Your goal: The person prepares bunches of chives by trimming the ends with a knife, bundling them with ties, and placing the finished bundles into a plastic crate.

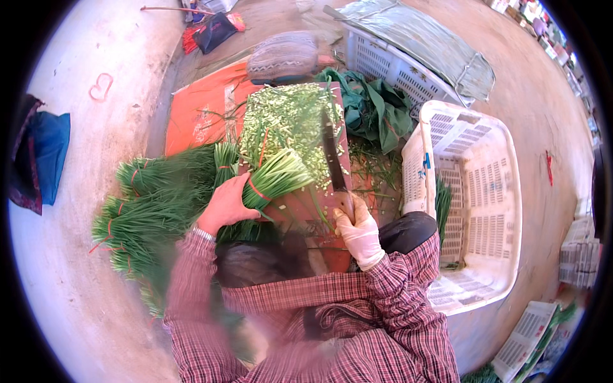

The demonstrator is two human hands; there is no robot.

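Observation:
My left hand (230, 203), bare and with a metal band at the wrist, grips a bunch of green chive-like stalks (278, 177) tied with a red band. The pale ends of the bunch point to the upper right, over a low reddish board (287, 206). In my right hand (357, 234), which wears a thin white glove, is the wooden handle of a knife (334, 158). Its dark blade points away from me, to the right of the bunch and apart from it. Chopped pale stalk ends (287, 117) cover the far part of the board.
Several banded bunches (139, 220) are heaped at left. A white plastic crate (493, 191) with some greens inside stands at right; a covered crate (397, 67) is behind. Green cloth (378, 103), a patterned cushion (282, 55) and an orange sheet (201, 119) surround the board.

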